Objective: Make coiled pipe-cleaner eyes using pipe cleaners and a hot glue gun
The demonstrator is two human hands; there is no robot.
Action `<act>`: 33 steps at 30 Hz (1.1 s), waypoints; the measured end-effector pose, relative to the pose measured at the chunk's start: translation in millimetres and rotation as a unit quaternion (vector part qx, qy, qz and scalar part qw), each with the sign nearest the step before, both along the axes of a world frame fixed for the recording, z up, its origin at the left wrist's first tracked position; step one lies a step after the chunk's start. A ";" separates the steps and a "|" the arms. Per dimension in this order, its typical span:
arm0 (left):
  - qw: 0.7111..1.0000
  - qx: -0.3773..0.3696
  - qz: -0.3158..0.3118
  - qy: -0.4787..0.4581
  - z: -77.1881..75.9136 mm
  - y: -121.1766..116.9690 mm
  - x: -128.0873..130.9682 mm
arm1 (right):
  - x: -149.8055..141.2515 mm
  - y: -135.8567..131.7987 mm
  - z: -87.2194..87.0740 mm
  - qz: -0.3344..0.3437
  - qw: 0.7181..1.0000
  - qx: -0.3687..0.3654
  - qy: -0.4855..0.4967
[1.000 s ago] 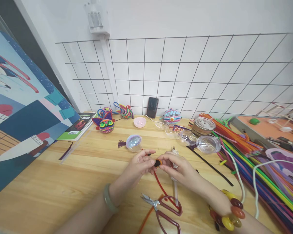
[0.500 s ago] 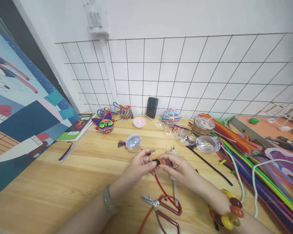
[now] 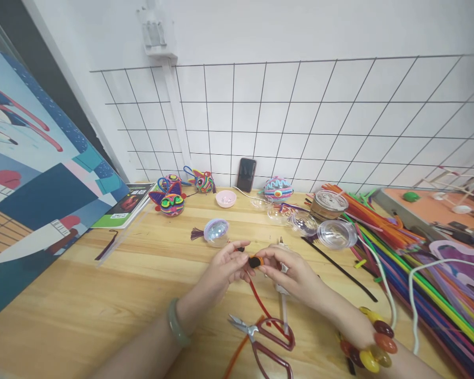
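Between the thumb and fingers of my right hand (image 3: 286, 271) is a small coil (image 3: 255, 261), black in the middle with an orange rim, like wound pipe cleaner. My left hand (image 3: 229, 266) is closed close beside that coil. A second small black piece (image 3: 240, 249) shows at its fingers, partly hidden. From under the left hand a red pipe cleaner (image 3: 258, 297) hangs down to the table. Red-handled scissors (image 3: 253, 330) lie partly open below my hands, over an orange pipe cleaner (image 3: 237, 355). A glue gun (image 3: 283, 287) lies partly behind my right hand.
A clear ball half with a tassel (image 3: 216, 231) and a pink bowl (image 3: 226, 199) stand beyond my hands. Wound fish-like ornaments (image 3: 171, 204) sit back left. A phone (image 3: 246, 175) leans on the wall. Clear lids (image 3: 336, 233) and bundled pipe cleaners (image 3: 411, 295) lie right.
My left thumb and fingers have shifted slightly off the coil, so more of its black face shows. My right hand still pinches it.
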State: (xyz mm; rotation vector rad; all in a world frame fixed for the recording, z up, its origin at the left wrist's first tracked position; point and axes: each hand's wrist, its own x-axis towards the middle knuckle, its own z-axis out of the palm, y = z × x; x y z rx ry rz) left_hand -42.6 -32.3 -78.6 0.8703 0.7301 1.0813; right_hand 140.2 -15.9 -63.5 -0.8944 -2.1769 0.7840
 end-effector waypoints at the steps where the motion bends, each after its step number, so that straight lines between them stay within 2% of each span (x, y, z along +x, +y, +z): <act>1: 1.000 0.005 0.003 -0.005 -1.2 0.4 -0.2 | -0.1 -0.2 0.0 0.002 1.000 0.001 0.000; 5: 1.000 0.025 0.011 -0.009 -6.2 1.9 -0.7 | -0.4 -0.5 -1.6 0.001 1.000 0.005 -0.006; 11: 0.998 0.040 0.012 0.036 -7.9 2.8 -0.2 | -1.6 -0.1 -3.1 0.021 0.999 0.011 -0.024; 33: 0.999 0.012 0.014 0.052 -4.3 2.6 -0.3 | -1.2 1.6 -5.2 0.029 0.999 0.008 -0.033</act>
